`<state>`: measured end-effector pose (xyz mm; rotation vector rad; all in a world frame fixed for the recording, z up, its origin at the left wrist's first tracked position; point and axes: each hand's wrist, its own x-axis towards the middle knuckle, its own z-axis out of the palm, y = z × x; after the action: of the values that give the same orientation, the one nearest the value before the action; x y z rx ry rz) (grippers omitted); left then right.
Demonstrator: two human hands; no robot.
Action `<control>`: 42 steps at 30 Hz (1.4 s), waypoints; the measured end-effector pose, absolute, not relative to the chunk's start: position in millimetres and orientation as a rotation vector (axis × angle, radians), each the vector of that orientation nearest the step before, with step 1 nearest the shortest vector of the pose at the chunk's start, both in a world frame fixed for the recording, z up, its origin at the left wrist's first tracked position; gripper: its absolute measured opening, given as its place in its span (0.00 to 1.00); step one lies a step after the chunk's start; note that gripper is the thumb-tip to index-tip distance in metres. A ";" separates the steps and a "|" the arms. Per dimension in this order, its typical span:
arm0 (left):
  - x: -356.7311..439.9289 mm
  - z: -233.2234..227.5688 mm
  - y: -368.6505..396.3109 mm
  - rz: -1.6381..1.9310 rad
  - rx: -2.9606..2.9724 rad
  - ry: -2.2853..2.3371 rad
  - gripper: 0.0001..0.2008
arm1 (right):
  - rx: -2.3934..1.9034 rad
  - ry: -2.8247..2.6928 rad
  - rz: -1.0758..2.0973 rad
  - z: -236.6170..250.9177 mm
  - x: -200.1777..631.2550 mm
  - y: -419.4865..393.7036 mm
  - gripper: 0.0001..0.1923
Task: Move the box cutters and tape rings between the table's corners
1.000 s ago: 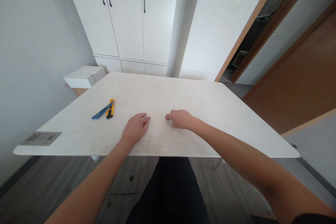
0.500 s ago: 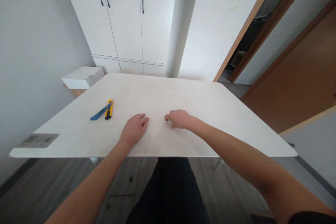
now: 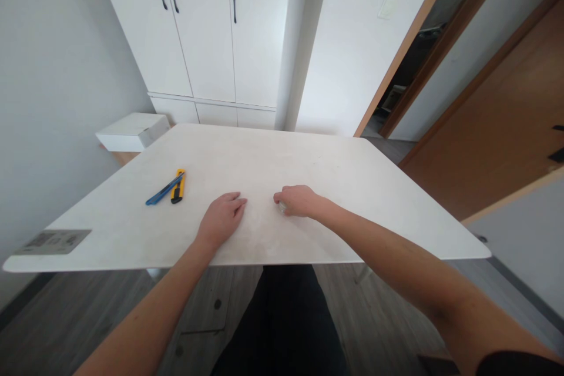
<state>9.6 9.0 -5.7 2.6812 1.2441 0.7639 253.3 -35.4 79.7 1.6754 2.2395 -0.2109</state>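
My right hand [image 3: 298, 200] is closed around a small clear, roll-like thing [image 3: 282, 207] just above or on the white table [image 3: 282, 158]. Most of that thing is hidden by my fingers, so its exact kind does not show. To its left, my left hand [image 3: 222, 218] rests on the tabletop with fingers stretched out and slightly apart, a short gap from the right. A yellow and black utility knife [image 3: 178, 187] lies further left, and a blue utility knife [image 3: 164, 189] lies across its upper end.
A grey printed label [image 3: 53, 242] is stuck at the table's near left corner. Beyond the far left edge sits a white box [image 3: 132, 131]. White cabinets [image 3: 211, 41] stand behind the table; a wooden door [image 3: 493, 123] is on the right.
The view has shifted slightly, so everything sits a little further left. Both hands keep about the same pose and place on the table.
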 end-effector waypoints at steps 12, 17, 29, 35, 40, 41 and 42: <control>9.5 -12.6 12.9 0.818 2.680 1.214 0.21 | 2.255 1.539 -0.111 111.0 468.6 -38.2 0.20; 8.5 -12.4 14.5 0.788 2.691 1.200 0.23 | 2.361 1.387 -0.219 105.0 513.0 -42.1 0.24; 7.0 -16.0 15.5 0.802 2.701 1.194 0.23 | 2.408 1.369 -0.425 84.6 523.7 -33.3 0.27; 6.9 -14.9 15.5 0.792 2.697 1.207 0.23 | 2.414 1.365 -0.433 90.3 519.7 -38.0 0.32; 7.4 -14.4 15.8 0.801 2.685 1.206 0.22 | 2.479 1.315 -0.068 106.4 491.0 -48.5 0.34; 7.7 -14.3 15.8 0.804 2.682 1.208 0.22 | 2.502 1.325 -0.011 107.8 479.5 -52.6 0.31; 8.0 -14.1 15.6 0.806 2.681 1.210 0.22 | 2.512 1.368 0.023 107.7 466.1 -57.2 0.27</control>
<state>8.0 15.6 -14.1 2.6806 1.2103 0.8065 466.1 -57.2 107.7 2.5124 1.3678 0.0227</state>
